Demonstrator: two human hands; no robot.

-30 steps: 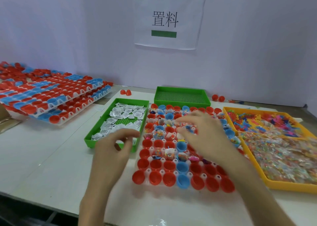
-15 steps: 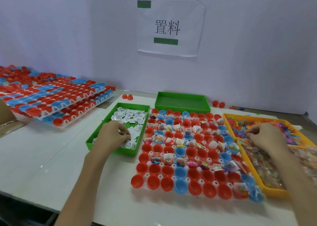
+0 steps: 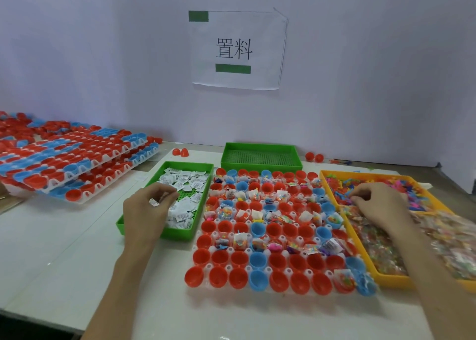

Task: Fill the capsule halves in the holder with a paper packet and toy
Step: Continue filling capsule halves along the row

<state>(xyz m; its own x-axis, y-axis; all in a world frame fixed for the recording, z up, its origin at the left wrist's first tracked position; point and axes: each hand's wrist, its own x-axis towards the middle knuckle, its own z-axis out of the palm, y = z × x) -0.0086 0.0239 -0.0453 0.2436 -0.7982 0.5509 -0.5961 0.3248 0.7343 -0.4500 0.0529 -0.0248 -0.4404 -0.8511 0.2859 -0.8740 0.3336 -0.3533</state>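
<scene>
Head view: left hand (image 3: 146, 210) pinches paper packet (image 3: 154, 202) over green tray (image 3: 154, 234); right hand (image 3: 378, 203) pinches toy (image 3: 354, 199); capsule halves (image 3: 257, 259) mouths up.

Packet tray (image 3: 180, 235) L of holder (image 3: 209, 249), toy tray (image 3: 391, 281) R.

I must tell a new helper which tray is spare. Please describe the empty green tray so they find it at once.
Find the white paper sign on the wall. Below it, at the back of the table behind the capsule holder, lies the green tray. Unlike the other green tray to its left, which holds paper packets, its perforated floor is bare.
</scene>
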